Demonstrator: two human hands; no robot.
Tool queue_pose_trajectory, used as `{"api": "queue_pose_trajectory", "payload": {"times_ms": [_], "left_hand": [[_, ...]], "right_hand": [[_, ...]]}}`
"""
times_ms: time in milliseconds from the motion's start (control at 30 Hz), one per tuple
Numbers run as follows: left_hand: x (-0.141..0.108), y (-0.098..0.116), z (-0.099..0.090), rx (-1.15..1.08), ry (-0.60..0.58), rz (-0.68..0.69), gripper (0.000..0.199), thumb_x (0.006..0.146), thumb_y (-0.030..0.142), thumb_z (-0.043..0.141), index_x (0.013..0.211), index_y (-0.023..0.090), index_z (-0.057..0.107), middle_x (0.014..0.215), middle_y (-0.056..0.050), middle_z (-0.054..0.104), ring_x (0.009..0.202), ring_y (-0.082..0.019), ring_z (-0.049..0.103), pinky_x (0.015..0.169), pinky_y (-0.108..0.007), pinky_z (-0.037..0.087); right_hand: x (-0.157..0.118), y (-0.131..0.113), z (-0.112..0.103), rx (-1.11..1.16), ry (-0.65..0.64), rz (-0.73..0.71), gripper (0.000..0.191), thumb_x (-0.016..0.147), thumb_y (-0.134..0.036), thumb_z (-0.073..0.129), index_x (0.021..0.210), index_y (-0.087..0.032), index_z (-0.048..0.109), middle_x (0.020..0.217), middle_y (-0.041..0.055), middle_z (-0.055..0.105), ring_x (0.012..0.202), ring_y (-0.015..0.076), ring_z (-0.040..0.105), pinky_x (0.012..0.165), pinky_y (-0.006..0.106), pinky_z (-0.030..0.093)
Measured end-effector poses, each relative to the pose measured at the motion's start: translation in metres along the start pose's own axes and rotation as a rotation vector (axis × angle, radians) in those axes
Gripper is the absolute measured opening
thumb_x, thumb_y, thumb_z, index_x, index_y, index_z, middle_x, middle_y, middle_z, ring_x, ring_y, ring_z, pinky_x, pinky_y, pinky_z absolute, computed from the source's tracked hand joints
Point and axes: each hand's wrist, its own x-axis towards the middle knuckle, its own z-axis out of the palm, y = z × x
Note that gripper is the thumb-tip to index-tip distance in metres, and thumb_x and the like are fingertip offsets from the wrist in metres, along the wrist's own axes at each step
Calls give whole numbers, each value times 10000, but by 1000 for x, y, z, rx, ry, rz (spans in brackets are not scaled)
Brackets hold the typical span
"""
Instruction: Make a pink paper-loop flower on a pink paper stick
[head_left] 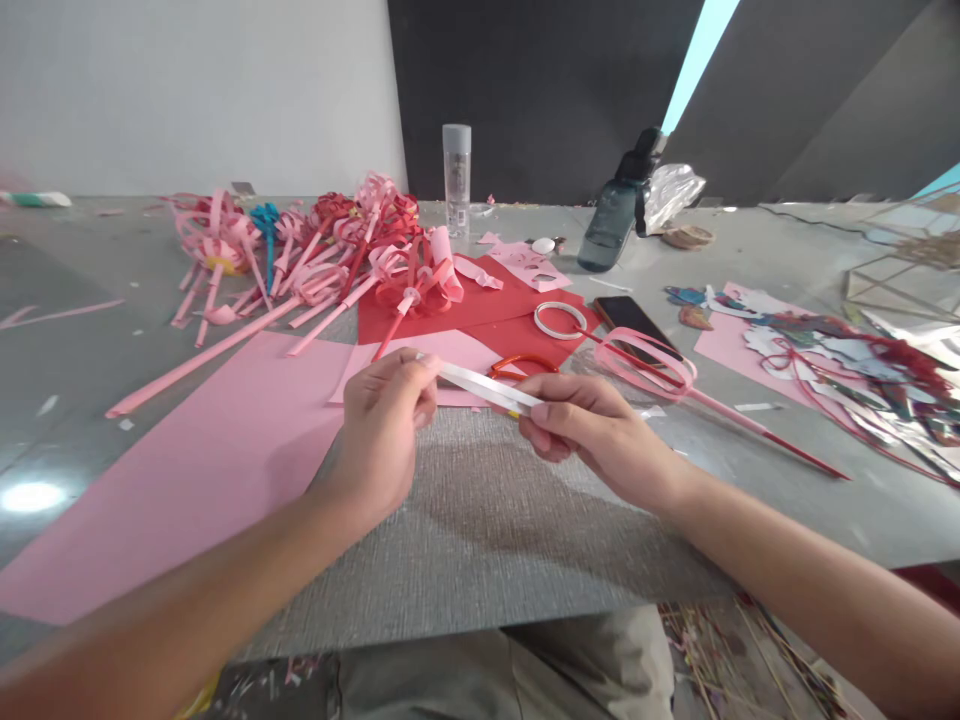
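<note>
A narrow white strip [484, 385] stretches between my two hands above the grey textured mat [480, 510]. My left hand [386, 430] pinches its left end between thumb and fingers. The other end is pinched by my right hand [589, 425], close to red-handled scissors [523, 368] that lie partly behind the strip. Pink paper sheets [247, 400] and red sheets [480, 315] lie behind and left of my hands. Right of them rests a pink paper-loop piece on a red-tipped stick [731, 415], beside a white tape ring [560, 321].
Pink and red paper flowers on stems [352, 240] are heaped at the back left. Behind stand a clear bottle [457, 185] and a tilted dark bottle [607, 225]. A phone [637, 325] and paper scraps [840, 365] lie at right.
</note>
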Motion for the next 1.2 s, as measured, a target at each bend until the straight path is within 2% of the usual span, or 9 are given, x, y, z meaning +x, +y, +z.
{"api": "queue_pose_trajectory", "payload": {"times_ms": [100, 200, 433, 567, 667, 767, 867, 1033, 1200], "left_hand": [[3, 1, 0, -139, -7, -97, 363, 910, 238, 594, 591, 186, 429, 569, 44, 332, 514, -87, 284, 515, -257, 268], [1, 1, 1, -171, -72, -145, 311, 867, 229, 624, 618, 178, 444, 603, 45, 349, 521, -76, 282, 514, -250, 259], [-5, -5, 6, -67, -362, -314, 219, 839, 311, 677, 703, 164, 588, 578, 55, 377, 509, -66, 268, 510, -261, 175], [-9, -8, 8, -4, -492, -354, 196, 843, 338, 684, 773, 155, 676, 598, 47, 397, 521, -73, 273, 517, -272, 164], [-11, -7, 8, -34, -555, -382, 290, 900, 423, 652, 848, 146, 721, 605, 47, 369, 529, -81, 253, 514, -265, 171], [-11, -1, 8, -214, -473, -434, 326, 949, 449, 567, 1022, 161, 700, 758, 13, 463, 575, -88, 321, 527, -240, 254], [-8, 3, 8, -360, -377, -487, 258, 917, 317, 533, 1115, 176, 617, 896, -19, 511, 675, -110, 418, 597, -234, 343], [-10, 0, 9, -355, -428, -452, 196, 957, 287, 476, 1138, 220, 514, 1013, -24, 528, 763, -129, 446, 677, -246, 375], [-16, -14, 9, -185, -504, -301, 335, 1029, 517, 479, 1263, 278, 501, 1087, -28, 504, 871, -157, 469, 790, -279, 418]], "right_hand": [[2, 2, -4, -20, 148, -52, 225, 921, -347, 673, 769, -180, 675, 668, -20, 574, 570, 82, 438, 526, 249, 321], [4, 3, -8, 9, 271, -147, 198, 912, -345, 703, 789, -190, 690, 690, -17, 599, 593, 85, 483, 564, 250, 379], [4, 7, -13, 101, 468, -298, 122, 924, -328, 672, 931, -217, 725, 680, -14, 584, 618, 116, 497, 574, 266, 397], [7, 8, -15, 158, 449, -278, 134, 921, -333, 687, 883, -206, 701, 667, -20, 538, 614, 108, 471, 570, 248, 399], [10, 9, -17, 247, 448, -231, 237, 924, -414, 693, 822, -204, 652, 676, -23, 532, 599, 99, 468, 559, 231, 408], [12, 9, -18, 289, 442, -138, 359, 929, -509, 674, 768, -211, 554, 734, -12, 576, 615, 98, 511, 583, 229, 440], [12, 9, -16, 235, 448, -115, 365, 951, -547, 635, 816, -221, 540, 756, -4, 610, 625, 112, 543, 602, 246, 457], [5, 9, -4, -3, 328, -237, 216, 976, -437, 649, 906, -241, 588, 632, -76, 442, 531, 79, 359, 505, 223, 286], [-1, 9, 4, -517, 79, -257, 188, 890, -286, 767, 1057, -232, 702, 691, -72, 505, 540, 65, 332, 499, 235, 270]]}}
